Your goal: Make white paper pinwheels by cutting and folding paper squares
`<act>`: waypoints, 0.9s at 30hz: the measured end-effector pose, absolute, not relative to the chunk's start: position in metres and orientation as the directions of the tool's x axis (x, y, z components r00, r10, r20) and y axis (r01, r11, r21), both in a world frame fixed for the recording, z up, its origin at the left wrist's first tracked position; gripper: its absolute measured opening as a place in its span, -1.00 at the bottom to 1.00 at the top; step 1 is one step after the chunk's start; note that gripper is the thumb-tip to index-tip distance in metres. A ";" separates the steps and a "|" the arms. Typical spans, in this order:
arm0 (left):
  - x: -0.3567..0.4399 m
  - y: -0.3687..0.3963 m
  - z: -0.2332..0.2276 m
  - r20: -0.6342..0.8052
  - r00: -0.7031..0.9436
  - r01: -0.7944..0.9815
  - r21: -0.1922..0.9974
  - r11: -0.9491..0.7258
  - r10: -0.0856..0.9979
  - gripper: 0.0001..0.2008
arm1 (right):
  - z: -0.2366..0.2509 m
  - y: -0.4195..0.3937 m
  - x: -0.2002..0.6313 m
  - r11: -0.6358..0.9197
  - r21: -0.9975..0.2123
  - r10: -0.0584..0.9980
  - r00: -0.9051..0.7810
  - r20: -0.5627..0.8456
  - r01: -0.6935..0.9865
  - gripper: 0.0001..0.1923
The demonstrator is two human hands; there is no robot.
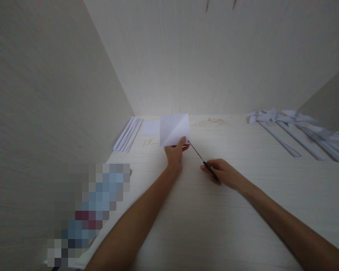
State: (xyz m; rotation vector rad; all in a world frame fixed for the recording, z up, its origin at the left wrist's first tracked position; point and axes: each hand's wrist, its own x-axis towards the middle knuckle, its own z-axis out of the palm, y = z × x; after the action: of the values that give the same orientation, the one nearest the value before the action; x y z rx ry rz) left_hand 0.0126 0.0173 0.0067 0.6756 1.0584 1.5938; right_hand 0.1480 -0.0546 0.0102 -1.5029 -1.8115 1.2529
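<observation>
Pinched in my left hand point(175, 152) is a square sheet of white paper point(173, 126) with a diagonal crease, raised near the far side of the table. Its thumb lies on the front of the lower right corner, the fingers behind. My right hand point(216, 171) is closed round the black handles of a pair of scissors point(200, 156). The thin blades point up and left, and their tip meets the paper's lower right corner. Whether the blades are parted is too small to tell.
White paper sticks point(127, 135) lie at the table's left edge, beside a flat white sheet point(150, 127) and small thin pieces point(149, 142). Several paper pinwheels on sticks point(288, 131) lie at the right. Walls rise behind and at both sides. A blurred-out patch point(96, 207) covers the left.
</observation>
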 end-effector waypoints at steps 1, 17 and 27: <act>0.013 0.018 0.006 -0.090 -0.281 -0.457 0.888 -0.051 0.955 -0.81 | 0.010 -0.054 0.148 -0.019 -0.860 0.940 -0.284 -0.189 0.510 -0.60; 0.011 0.019 0.007 -0.093 -0.301 -0.464 0.884 -0.061 0.949 -0.81 | 0.006 -0.052 0.149 -0.077 -0.917 0.930 -0.304 -0.208 0.392 -0.66; 0.026 0.000 0.010 0.042 -0.169 -0.227 0.971 -0.080 0.985 -0.77 | 0.002 -0.045 0.137 -0.035 -0.973 0.992 0.110 -0.062 -0.230 -0.77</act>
State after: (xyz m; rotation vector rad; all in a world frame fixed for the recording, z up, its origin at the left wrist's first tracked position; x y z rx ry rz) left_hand 0.0258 -0.0004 0.0103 0.9941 1.1172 1.4764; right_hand 0.1373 -0.0452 0.0017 -1.1264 -0.9323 1.2586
